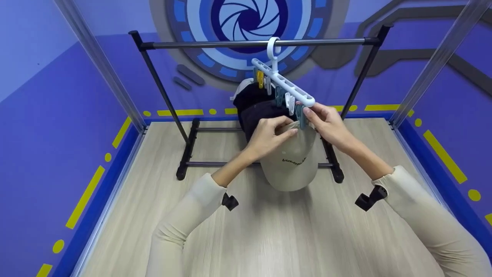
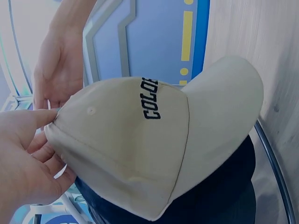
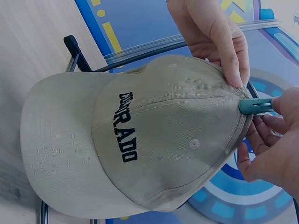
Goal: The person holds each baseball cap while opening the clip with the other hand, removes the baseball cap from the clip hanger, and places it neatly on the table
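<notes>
A beige cap (image 1: 290,173) with dark lettering hangs brim down at the near end of a white clip hanger (image 1: 286,84). My left hand (image 1: 266,137) pinches the cap's upper edge between thumb and fingers. At the hanger's near end, my right hand (image 1: 331,125) squeezes a teal clothes clip (image 3: 256,106), whose tip sits over the cap's edge in the right wrist view. Dark caps (image 1: 255,105) hang in a row behind the beige one, and a white cap (image 1: 243,86) shows at the far end.
A black-ended metal rack (image 1: 215,44) carries the hanger by its hook. More clips line the hanger, among them a yellow clip (image 1: 260,79) and a white clip (image 1: 290,103). The rack's feet (image 1: 182,171) stand on a wood-grain surface (image 1: 246,231) between blue printed walls (image 1: 46,115).
</notes>
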Demonstrator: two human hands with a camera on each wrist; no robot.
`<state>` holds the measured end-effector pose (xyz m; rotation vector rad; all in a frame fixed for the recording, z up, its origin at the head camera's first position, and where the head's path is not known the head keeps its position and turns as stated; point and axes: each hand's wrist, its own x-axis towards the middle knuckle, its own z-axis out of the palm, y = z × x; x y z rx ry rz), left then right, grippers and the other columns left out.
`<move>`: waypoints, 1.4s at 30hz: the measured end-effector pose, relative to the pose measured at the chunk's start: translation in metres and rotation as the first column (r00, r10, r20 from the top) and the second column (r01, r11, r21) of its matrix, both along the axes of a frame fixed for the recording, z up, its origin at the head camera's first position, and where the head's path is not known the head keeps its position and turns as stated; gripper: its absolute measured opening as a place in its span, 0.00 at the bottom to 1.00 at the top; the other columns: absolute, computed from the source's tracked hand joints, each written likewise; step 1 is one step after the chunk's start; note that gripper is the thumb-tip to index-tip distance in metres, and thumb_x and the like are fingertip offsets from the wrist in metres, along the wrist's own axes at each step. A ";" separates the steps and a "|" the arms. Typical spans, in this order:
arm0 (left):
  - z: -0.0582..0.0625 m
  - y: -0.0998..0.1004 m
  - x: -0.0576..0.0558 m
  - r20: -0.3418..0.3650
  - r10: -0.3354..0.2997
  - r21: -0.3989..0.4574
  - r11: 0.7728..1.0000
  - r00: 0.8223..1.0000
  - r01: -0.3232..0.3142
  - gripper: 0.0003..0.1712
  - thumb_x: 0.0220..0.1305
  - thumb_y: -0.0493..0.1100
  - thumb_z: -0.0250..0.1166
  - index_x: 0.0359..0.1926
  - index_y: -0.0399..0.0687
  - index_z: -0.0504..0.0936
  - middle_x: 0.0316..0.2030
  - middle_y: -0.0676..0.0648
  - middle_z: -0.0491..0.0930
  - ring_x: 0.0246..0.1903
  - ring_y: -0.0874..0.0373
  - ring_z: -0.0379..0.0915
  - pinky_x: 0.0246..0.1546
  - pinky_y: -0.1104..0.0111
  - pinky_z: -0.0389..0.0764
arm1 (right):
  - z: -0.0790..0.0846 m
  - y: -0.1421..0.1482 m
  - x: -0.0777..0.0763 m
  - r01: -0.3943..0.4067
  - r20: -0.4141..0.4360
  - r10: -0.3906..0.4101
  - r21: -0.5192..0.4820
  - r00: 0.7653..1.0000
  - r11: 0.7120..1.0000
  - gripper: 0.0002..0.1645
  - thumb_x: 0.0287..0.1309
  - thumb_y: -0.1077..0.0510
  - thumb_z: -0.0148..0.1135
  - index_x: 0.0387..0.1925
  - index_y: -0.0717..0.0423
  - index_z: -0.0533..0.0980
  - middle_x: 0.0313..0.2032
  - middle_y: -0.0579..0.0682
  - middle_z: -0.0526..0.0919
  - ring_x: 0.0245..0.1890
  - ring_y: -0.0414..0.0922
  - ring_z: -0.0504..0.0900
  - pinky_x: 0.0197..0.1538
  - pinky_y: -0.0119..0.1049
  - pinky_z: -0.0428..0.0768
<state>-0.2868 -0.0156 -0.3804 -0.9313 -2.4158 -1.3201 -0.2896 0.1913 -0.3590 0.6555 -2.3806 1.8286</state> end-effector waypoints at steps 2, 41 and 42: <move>-0.001 0.002 0.001 0.009 0.019 0.000 1.000 1.000 -0.019 0.09 0.68 0.44 0.69 0.42 0.42 0.88 0.38 0.48 0.89 0.34 0.67 0.74 0.39 0.77 0.73 | 0.000 -0.001 0.001 -0.011 0.015 0.011 -0.009 1.000 1.000 0.22 0.78 0.59 0.50 0.66 0.65 0.74 0.41 0.40 0.79 0.24 0.33 0.65 0.27 0.26 0.63; -0.002 0.008 0.017 0.048 0.058 0.095 0.994 0.997 -0.063 0.08 0.70 0.42 0.67 0.41 0.42 0.89 0.38 0.48 0.90 0.34 0.67 0.75 0.38 0.75 0.75 | 0.005 -0.005 0.003 0.125 0.288 -0.046 -0.264 0.957 0.956 0.11 0.67 0.59 0.66 0.35 0.39 0.89 0.34 0.36 0.87 0.45 0.36 0.77 0.54 0.28 0.73; -0.002 0.008 0.017 0.047 0.056 0.095 0.994 0.997 -0.060 0.09 0.70 0.42 0.67 0.42 0.42 0.89 0.38 0.48 0.90 0.35 0.67 0.76 0.38 0.75 0.76 | 0.005 -0.005 0.003 0.130 0.286 -0.049 -0.269 0.957 0.954 0.11 0.67 0.59 0.66 0.35 0.39 0.89 0.34 0.35 0.87 0.45 0.36 0.78 0.54 0.28 0.73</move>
